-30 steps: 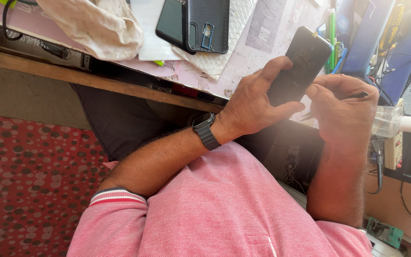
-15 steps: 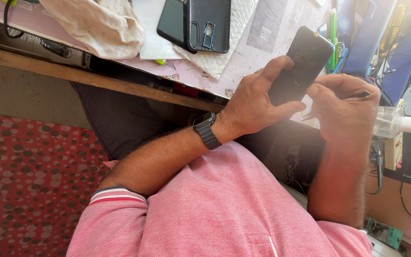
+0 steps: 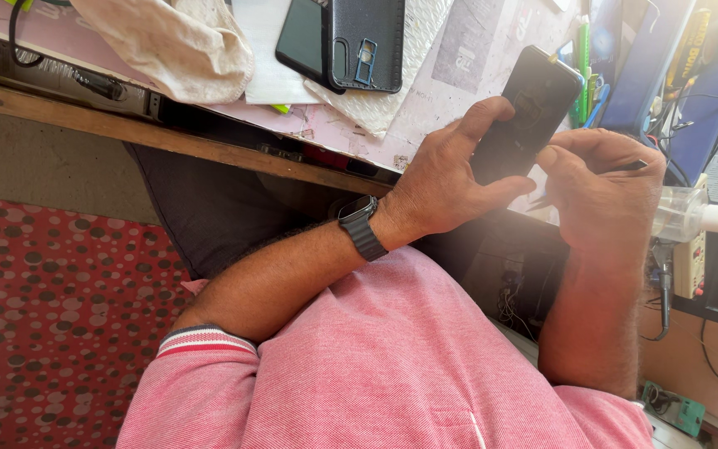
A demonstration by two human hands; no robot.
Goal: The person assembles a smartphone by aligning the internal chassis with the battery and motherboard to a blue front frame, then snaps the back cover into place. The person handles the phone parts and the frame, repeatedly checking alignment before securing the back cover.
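Black phone (image 3: 533,104), held above the near edge of the desk (image 3: 209,150), tilted with its far end pointing up and to the right. Left hand (image 3: 450,179) grips the phone, fingers curled behind it and the thumb pressed along its near edge; a dark wristwatch (image 3: 361,226) circles the wrist. Right hand (image 3: 604,191) is curled narrow just right of the phone, pinching a thin dark tool (image 3: 625,166) whose tip cannot be made out. Further left on the desk lie a second phone beside a black case (image 3: 367,41), both resting on white sheets, and a crumpled beige cloth (image 3: 168,41) further left again. A clear plastic nozzle (image 3: 691,214) lies right of the right hand. Red dotted floor (image 3: 43,316) shows at the near left.
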